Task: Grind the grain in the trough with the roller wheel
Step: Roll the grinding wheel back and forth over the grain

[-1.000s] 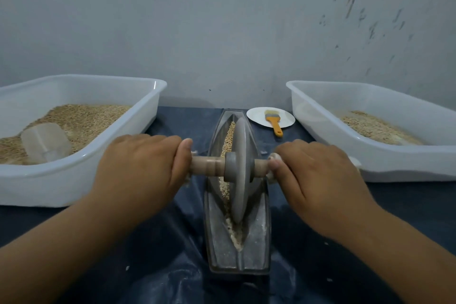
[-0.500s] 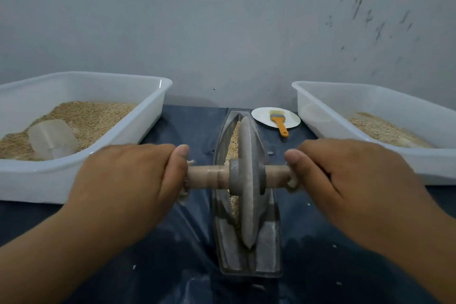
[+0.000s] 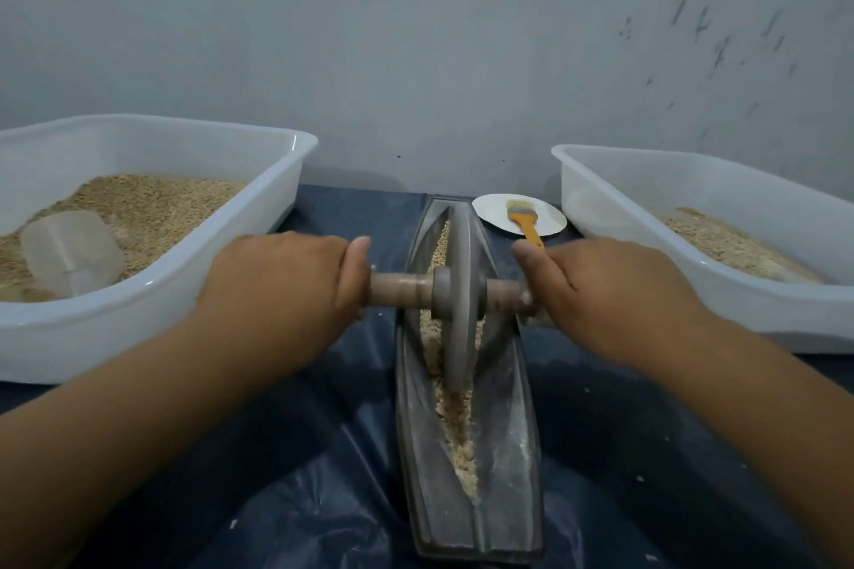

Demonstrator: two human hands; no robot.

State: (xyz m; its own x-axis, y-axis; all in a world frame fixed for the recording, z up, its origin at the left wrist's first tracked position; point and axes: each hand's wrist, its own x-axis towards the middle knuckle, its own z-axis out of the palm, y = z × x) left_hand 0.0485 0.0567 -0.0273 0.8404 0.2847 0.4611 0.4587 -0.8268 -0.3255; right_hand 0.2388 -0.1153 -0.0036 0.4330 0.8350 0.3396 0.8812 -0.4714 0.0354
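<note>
Wooden axle (image 3: 401,289) in both hands' grip

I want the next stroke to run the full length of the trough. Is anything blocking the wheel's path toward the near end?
Nothing visible blocks it. The roller wheel sits in the trough with only grain lying along the groove ahead, right to the near end.

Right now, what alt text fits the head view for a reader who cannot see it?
Both hands, left and right, grip the wooden axle of a roller wheel standing in a narrow trough of grain on a dark sheet. White tubs of grain sit on either side, left and right; a brush lies on a plate behind.
</note>
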